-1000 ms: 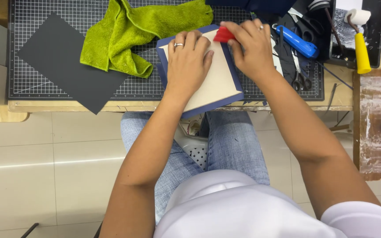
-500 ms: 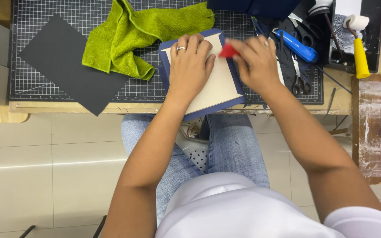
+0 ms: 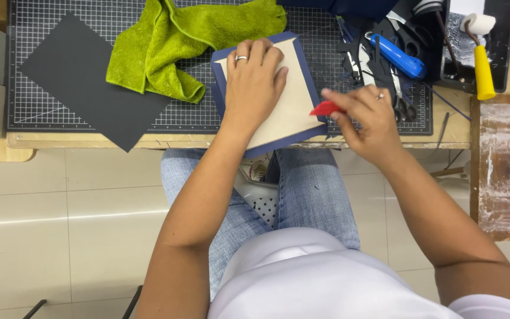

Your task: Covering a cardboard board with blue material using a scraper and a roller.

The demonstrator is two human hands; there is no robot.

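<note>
- Sliding down the right side of the board, the right hand (image 3: pixel 368 121) is now working at the lower right corner, where half a second ago it was near the top right corner; the red scraper (image 3: pixel 325 108) has come down with it.
- Right-hand grip is pinching the red scraper, fingers pressed together around it, its tip touching the blue wrapped edge.
- Left hand (image 3: pixel 253 82) is lying flat with fingers spread on the tan board (image 3: pixel 293 106), pressing it down and holding nothing.
- Tan board with its blue border is sitting tilted on the gridded cutting mat (image 3: pixel 48 35), its lower corner hanging over the front edge of the worktop (image 3: pixel 78 142).
- Green cloth (image 3: pixel 172 41) is lying bunched just left of the board, touching its upper left corner.
- Dark grey sheet (image 3: pixel 84 82) is resting further left, one corner poking past the mat's front edge; open mat is showing around it.
- Right of the board, room is getting tight: scissors (image 3: pixel 402 100) and a blue-handled tool (image 3: pixel 399 56) are crowding the mat edge.
- Black tray (image 3: pixel 497 53) at the top right is holding a yellow-handled roller (image 3: pixel 482 62).
</note>
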